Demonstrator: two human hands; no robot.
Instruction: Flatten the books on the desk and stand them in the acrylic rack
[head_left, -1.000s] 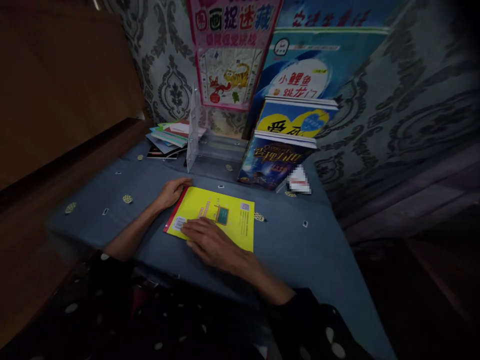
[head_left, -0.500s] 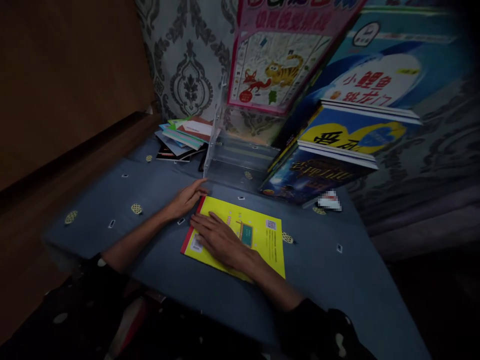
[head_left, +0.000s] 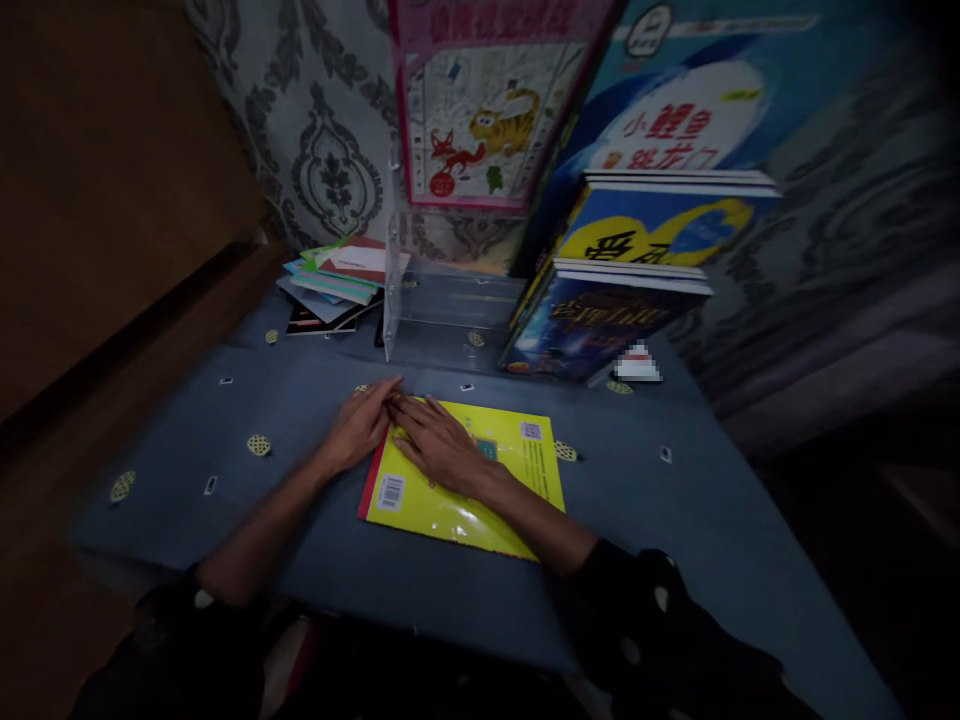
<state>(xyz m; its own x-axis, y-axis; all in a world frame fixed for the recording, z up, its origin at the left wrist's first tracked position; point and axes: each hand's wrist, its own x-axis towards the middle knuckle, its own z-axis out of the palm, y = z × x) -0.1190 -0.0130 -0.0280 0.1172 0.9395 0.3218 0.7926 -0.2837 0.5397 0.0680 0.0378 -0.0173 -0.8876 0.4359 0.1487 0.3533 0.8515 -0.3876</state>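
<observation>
A yellow book (head_left: 457, 520) with a red spine lies flat on the cloth-covered table, its barcode side facing up. My right hand (head_left: 442, 447) rests on its upper left part, palm down with the fingers stretched out. At the book's top left corner, my left hand (head_left: 362, 425) lies along the spine edge with its fingers extended. The fingertips of both hands meet or nearly meet there; whether the left fingers press on the cover I cannot tell. Part of a green chalkboard picture on the cover shows beyond my right hand.
Behind the book stands a clear plastic rack (head_left: 450, 305). Several upright books (head_left: 600, 325) fill its right side, with a pink-framed book (head_left: 472, 130) at the back. Loose books (head_left: 337, 280) are piled at the left. A small blurred object (head_left: 637, 365) sits right of the rack.
My right hand has slid up the cover toward the top left corner, uncovering the barcode. My left hand has come down beside the spine, close to the right fingertips. The view has shifted slightly.
</observation>
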